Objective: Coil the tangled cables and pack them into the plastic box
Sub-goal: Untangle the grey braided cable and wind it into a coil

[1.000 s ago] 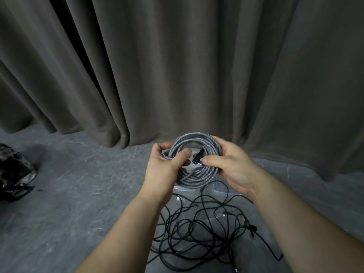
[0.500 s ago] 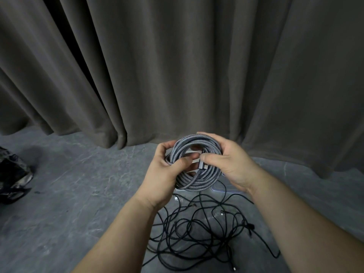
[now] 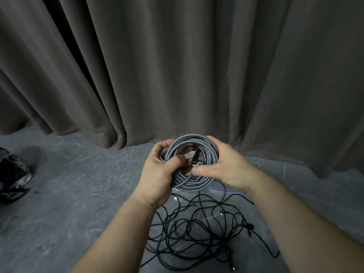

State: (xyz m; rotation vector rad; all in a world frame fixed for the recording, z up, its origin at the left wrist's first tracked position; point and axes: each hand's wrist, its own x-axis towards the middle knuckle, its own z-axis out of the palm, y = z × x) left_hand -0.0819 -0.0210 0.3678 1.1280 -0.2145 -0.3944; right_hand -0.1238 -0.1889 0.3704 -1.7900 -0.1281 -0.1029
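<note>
A coil of grey braided cable [image 3: 197, 183] is held up in front of me, above the floor. My left hand [image 3: 159, 174] grips the coil's left side, thumb curled over the strands. My right hand [image 3: 226, 168] wraps round the right side, its thumb pressing across the coil near the dark plug [image 3: 197, 158] that sits inside the ring. Below lies a tangle of thin black cables [image 3: 197, 233] on the grey floor. The clear plastic box [image 3: 218, 189] shows only as a corner behind the coil and my right wrist.
Grey curtains [image 3: 177, 66] hang across the whole background, reaching the stone-patterned floor [image 3: 78, 194]. A crumpled black bag [image 3: 11, 174] lies at the far left edge.
The coil stays in both hands at about the same place. The plug has shifted inside the ring, and my right thumb has slid lower across the strands.
</note>
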